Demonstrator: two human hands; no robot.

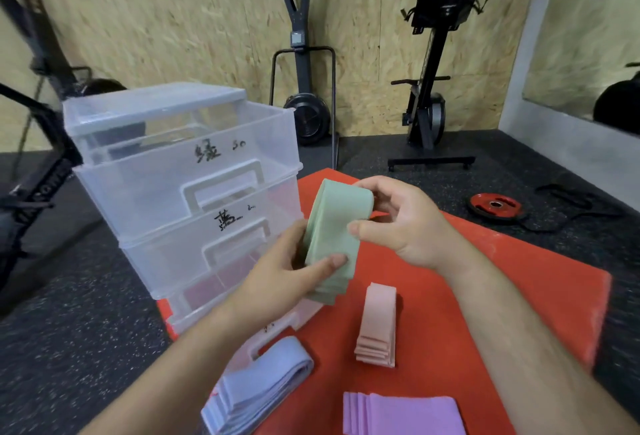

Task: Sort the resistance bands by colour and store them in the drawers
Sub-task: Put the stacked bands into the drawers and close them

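Note:
A stack of green resistance bands (334, 226) is held upright above the red mat (485, 296), in front of the clear drawer unit (180, 192). My left hand (291, 268) grips its lower part, thumb across the front. My right hand (398, 220) pinches its upper end. The top drawer (166, 143), marked with black handwriting, is pulled out. On the mat lie a pink stack (377, 327), a blue stack (256, 389) and a purple stack (405, 414).
The drawer unit stands on the mat's left part, with several drawers and white handles. Dark rubber floor surrounds the mat. A red weight plate (495, 205) lies on the floor to the right. Black gym machines (429, 88) stand against the chipboard wall behind.

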